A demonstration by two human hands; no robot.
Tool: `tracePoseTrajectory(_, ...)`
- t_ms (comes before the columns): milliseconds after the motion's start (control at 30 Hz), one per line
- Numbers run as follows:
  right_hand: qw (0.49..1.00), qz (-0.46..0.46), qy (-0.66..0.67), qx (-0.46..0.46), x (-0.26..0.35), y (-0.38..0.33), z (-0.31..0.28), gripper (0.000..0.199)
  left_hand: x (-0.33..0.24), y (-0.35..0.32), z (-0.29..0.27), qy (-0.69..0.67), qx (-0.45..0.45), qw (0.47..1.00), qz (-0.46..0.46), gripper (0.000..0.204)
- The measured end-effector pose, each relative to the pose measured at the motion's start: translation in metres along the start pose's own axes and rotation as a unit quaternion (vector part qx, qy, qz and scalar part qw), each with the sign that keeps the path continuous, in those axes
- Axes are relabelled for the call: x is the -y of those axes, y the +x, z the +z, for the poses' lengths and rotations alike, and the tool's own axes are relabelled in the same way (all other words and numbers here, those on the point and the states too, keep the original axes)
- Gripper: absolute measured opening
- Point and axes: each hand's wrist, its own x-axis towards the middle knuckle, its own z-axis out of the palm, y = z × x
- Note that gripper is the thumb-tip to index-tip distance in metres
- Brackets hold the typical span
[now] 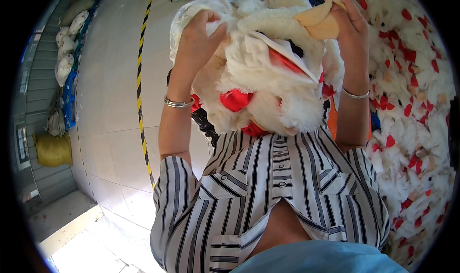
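In front of my chest is a limp white plush toy skin, with furry pieces bunched below it. It has a slit-like part with red inside and a black patch beside that. At its left edge, my left hand is closed, pinching white furry fabric between thumb and fingers. My right hand grips a flat cream-coloured flap at the upper right. Red fabric shows among the white fur underneath. What supports the bunch is mostly hidden.
A large heap of similar white plush skins with red and beige parts fills the right side. To the left, yellow-and-black tape runs along the pale tiled floor. Stuffed bags and a yellow bundle stand by the far left wall.
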Motion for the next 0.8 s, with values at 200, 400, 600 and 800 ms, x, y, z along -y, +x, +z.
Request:
tracePoseTrajectory(200,0.994,-0.108,-0.001,0.002,0.028,0.012,0.007,0.018,-0.087,-0.003,0.021,-0.045,0.171,0.978,0.109,0.042)
tracePoseTrajectory(400,0.994,-0.091,0.009,-0.059,0.047,-0.027,0.010,0.016,-0.058,0.005,0.055,-0.309,0.091,0.944,-0.072,0.029)
tracePoseTrajectory(600,0.998,-0.004,-0.057,0.033,0.031,-0.072,0.032,0.009,-0.059,0.009,0.061,-0.435,-0.036,0.883,-0.174,0.031)
tracePoseTrajectory(800,0.992,0.099,0.050,-0.068,0.013,-0.077,0.040,0.017,-0.063,0.004,0.063,-0.489,-0.094,0.841,-0.211,0.028)
